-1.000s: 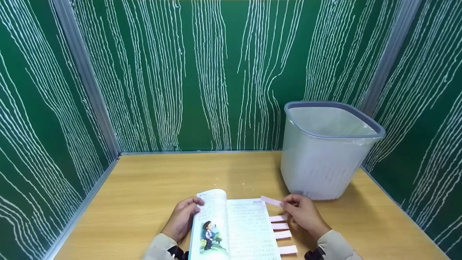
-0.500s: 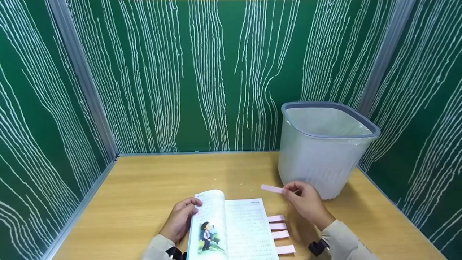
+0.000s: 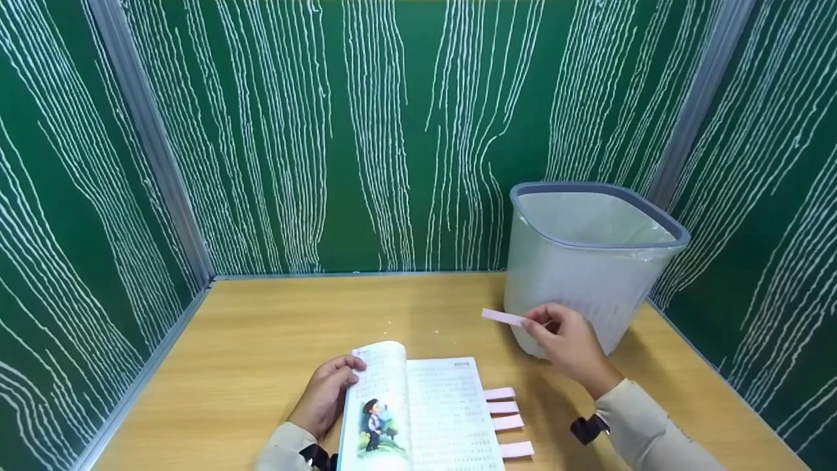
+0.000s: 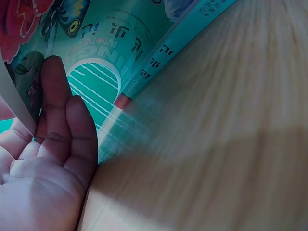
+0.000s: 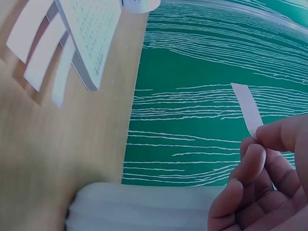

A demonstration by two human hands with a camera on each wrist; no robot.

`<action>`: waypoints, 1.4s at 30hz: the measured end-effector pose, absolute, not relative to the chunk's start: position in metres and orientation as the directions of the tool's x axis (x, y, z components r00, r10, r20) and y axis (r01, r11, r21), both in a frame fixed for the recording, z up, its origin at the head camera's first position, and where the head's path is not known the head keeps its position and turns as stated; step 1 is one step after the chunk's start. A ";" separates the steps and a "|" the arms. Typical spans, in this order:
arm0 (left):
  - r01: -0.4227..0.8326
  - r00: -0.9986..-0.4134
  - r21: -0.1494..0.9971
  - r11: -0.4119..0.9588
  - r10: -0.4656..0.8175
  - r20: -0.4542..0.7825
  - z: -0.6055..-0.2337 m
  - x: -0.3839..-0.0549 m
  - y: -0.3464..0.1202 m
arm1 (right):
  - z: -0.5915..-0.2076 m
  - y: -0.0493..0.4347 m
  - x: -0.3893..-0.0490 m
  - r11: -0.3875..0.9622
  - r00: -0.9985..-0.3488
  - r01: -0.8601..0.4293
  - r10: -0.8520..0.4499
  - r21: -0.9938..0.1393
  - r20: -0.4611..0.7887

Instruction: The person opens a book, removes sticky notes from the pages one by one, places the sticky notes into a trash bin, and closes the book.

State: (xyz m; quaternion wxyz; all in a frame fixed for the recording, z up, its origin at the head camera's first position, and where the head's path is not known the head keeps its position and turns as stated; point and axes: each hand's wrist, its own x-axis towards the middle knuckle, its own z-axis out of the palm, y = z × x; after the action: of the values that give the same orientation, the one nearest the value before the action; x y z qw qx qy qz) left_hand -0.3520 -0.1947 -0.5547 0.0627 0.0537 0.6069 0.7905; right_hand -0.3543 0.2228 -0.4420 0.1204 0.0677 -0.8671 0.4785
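Observation:
An open book (image 3: 451,412) with printed text and a picture of a child lies at the front of the table. My left hand (image 3: 322,398) grips its left side, thumb over the turned-back pages. In the left wrist view, fingers support the teal cover (image 4: 110,36) from behind, beside the spine. Between thumb and fingertips, my right hand (image 3: 575,347) pinches a pale pink paper strip (image 3: 502,317), held away from the book in front of the bin. The right wrist view shows the strip (image 5: 247,108) slightly bent. Several similar strips (image 3: 516,450) stick out from the book's right edge.
A pale bin (image 3: 588,281) with a grey-blue rim and a clear liner stands at the back right, close behind my right hand. Tiny white scraps (image 3: 437,331) lie on the wooden table (image 3: 294,320). Green walls (image 3: 431,163) with white lines enclose the table.
The right hand has carried the pink strip from the book's upper right corner up and away, toward the bin. The left hand and the book have stayed nearly in place.

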 end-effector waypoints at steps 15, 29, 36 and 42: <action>-0.032 -0.984 0.962 -0.273 0.178 0.018 -0.555 -0.350 -0.196 | -0.408 0.232 -0.354 0.578 -0.910 -0.353 -0.031 -0.736 0.412; -0.032 -0.982 0.961 -0.275 0.186 0.021 -0.555 -0.349 -0.195 | -0.374 0.244 -0.347 0.615 -0.864 -0.398 -0.002 -0.681 0.503; -0.041 -0.982 0.961 -0.274 0.187 0.012 -0.555 -0.348 -0.194 | -0.356 0.251 -0.343 0.627 -0.839 -0.410 0.025 -0.662 0.543; -0.027 -0.982 0.959 -0.284 0.185 0.028 -0.554 -0.350 -0.194 | -0.338 0.256 -0.340 0.646 -0.821 -0.406 0.053 -0.646 0.568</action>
State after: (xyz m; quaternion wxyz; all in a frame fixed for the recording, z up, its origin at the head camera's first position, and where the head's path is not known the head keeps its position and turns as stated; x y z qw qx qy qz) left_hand -0.3496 -0.1938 -0.5537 0.0664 0.0667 0.5948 0.7984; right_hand -0.3403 0.2558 -0.3377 0.2809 0.1023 -0.8627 0.4080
